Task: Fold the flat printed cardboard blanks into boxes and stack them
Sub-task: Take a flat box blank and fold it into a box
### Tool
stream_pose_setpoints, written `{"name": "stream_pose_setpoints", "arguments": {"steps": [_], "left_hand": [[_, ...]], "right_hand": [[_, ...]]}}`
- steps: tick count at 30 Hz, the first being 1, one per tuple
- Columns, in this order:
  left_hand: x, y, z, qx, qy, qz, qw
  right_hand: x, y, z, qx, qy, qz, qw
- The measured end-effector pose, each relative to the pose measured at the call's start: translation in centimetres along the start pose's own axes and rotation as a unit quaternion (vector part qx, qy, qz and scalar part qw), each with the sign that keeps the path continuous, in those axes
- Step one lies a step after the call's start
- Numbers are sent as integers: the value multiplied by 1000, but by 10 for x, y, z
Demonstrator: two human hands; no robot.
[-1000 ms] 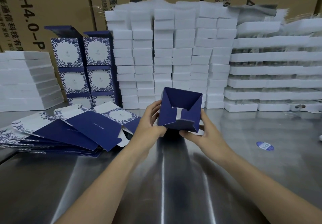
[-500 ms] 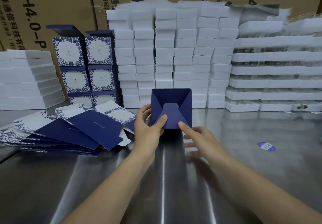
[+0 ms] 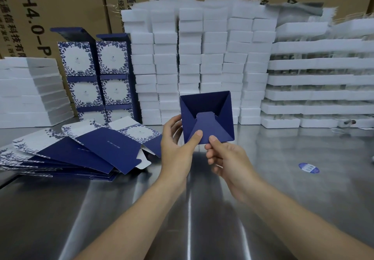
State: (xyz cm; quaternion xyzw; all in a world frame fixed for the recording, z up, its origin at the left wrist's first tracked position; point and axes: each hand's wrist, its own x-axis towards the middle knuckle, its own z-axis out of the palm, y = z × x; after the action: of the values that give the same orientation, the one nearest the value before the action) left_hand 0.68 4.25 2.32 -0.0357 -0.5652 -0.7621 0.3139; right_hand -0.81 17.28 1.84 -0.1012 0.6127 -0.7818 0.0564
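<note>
While both hands, left point(image 3: 175, 148) and right point(image 3: 226, 159), pinch the navy box point(image 3: 206, 116) above the tabletop point(image 3: 283, 178), thumbs press its bottom flap point(image 3: 204, 128), likely locking it.

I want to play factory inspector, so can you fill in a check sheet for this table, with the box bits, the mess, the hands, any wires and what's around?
Surface: shiny metal table, reflecting light.
Job's things: a half-folded navy box held above the table; flat printed blanks fanned out at left; finished printed boxes stacked behind them.
Clutter: a blue oval sticker on the table at right.
Hands: left hand grips the box with its thumb on the bottom flap; right hand pinches the box's lower edge.
Cables: nothing seen.
Surroundings: white foam blocks in tall stacks; brown cartons behind.
</note>
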Motion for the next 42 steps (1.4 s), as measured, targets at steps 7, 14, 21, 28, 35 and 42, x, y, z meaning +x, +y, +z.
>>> {"name": "stream_pose_setpoints", "arguments": {"steps": [7,14,21,28,35,42], "left_hand": [[-9,-3,7,30,17,-153,988],[-18,-4,14,84,-83,-172,978],[-17,3,15,83,-59,-171,980],[-17,5,14,89,-42,-180,979],[-15,3,11,119,-63,-198,971],[-16,0,13,122,-96,-181,971]], "right_hand": [[0,-6,-3,-15,53,-33,998],[-6,-10,2,-46,10,-49,998],[-6,-12,1,-65,-7,-44,997],[-2,-11,-3,-25,34,-7,999],[-1,-8,-1,-35,59,-15,998],[-1,-9,-2,-60,43,-17,997]]}}
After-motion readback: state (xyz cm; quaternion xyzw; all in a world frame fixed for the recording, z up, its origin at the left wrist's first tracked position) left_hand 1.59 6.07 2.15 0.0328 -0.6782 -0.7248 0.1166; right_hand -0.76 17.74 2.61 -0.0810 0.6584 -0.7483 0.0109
